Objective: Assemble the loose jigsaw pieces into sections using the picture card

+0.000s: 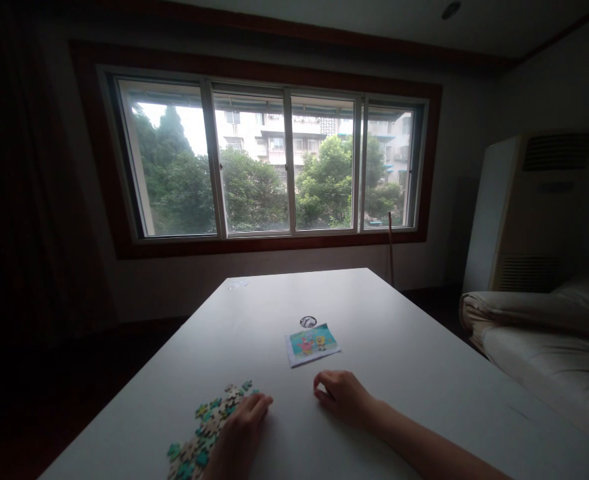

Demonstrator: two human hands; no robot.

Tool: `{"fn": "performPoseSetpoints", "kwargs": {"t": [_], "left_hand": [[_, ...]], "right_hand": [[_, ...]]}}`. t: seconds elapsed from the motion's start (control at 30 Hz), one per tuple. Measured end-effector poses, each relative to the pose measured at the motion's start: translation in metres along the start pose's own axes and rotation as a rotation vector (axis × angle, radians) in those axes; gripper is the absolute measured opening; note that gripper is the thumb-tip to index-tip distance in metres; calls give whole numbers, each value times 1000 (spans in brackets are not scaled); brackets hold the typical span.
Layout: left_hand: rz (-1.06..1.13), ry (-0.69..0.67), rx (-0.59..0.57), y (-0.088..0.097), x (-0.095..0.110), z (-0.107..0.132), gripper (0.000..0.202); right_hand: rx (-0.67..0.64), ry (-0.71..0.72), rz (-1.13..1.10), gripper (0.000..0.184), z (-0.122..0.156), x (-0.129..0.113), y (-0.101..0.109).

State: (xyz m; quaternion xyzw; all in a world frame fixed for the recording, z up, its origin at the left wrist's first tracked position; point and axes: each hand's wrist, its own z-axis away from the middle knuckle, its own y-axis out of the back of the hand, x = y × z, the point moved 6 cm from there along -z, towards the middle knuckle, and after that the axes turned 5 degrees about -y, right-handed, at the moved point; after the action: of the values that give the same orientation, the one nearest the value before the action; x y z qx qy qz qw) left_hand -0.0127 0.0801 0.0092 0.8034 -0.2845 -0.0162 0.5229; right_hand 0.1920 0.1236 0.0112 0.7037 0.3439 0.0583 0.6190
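A loose heap of jigsaw puzzle pieces, some green or teal and some showing pale backs, lies on the white table at the lower left. My left hand rests against the heap's right side and hides part of it. Its fingers point right, loosely bent, with no piece visible in them. To the right, my right hand lies on the tabletop, its fingers relaxed and curved, a gap showing between thumb and forefinger and nothing inside. Just beyond it is a picture sheet with cartoon figures on a teal ground, with white paper beneath it.
The white table stretches toward a wide window. A small round dark-rimmed item sits behind the picture sheet. Clear plastic lies at the far left corner. A sofa and a tall floor-standing unit stand on the right.
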Motion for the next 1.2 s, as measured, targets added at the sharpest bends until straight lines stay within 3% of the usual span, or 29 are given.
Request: {"fn": "performPoseSetpoints", "kwargs": {"t": [0.1,0.23,0.4,0.73,1.2], "left_hand": [[-96,50,-17,2,2,0,23],[-96,99,-121,6,7,-3,24],[-76,140,-177,12,13,-5,28],[45,71,-67,0,-2,-4,31],[-23,28,-41,-6,-5,-2,32]], "right_hand": [[-6,-5,4,18,0,0,0],[4,-12,3,16,2,0,1],[27,21,0,28,5,-4,4],[13,33,14,27,4,-5,5],[16,39,-14,25,4,-4,4]]}}
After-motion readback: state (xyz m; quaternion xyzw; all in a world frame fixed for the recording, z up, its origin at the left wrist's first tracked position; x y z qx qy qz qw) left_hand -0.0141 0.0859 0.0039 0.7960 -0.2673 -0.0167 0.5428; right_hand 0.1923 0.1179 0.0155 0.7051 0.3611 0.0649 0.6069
